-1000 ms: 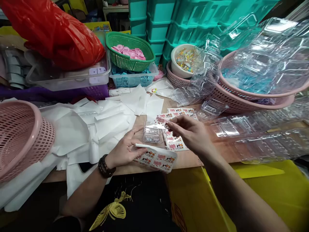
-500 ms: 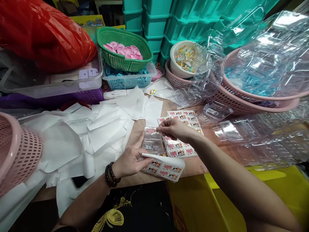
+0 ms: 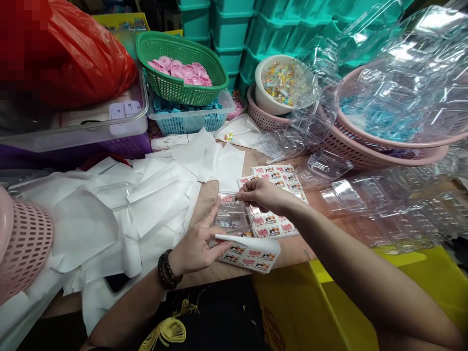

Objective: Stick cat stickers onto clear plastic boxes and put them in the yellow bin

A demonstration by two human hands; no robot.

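A small clear plastic box [image 3: 231, 215] stands on the wooden table in front of me. My right hand [image 3: 263, 194] pinches a small pink sticker [image 3: 228, 198] against the box's top edge. My left hand [image 3: 199, 242] rests beside the box, thumb up along its side, with its fingers closed on a curled sticker sheet [image 3: 252, 253] printed with pink and cat pictures. Another sticker sheet [image 3: 278, 181] lies flat under and beyond my right hand. A dark bead bracelet is on my left wrist.
White backing papers [image 3: 153, 195] litter the table's left side. Pink baskets [image 3: 369, 151] full of clear boxes stand at the right, with more clear boxes [image 3: 395, 204] on the table. A green basket of pink caps [image 3: 181, 70], a bowl of sweets [image 3: 278, 85] and teal crates [image 3: 234, 29] stand behind.
My right hand moved left from above the sticker sheet to the box's top edge with a sticker. My left hand kept its hold on the curled sheet. The view shifted slightly right.
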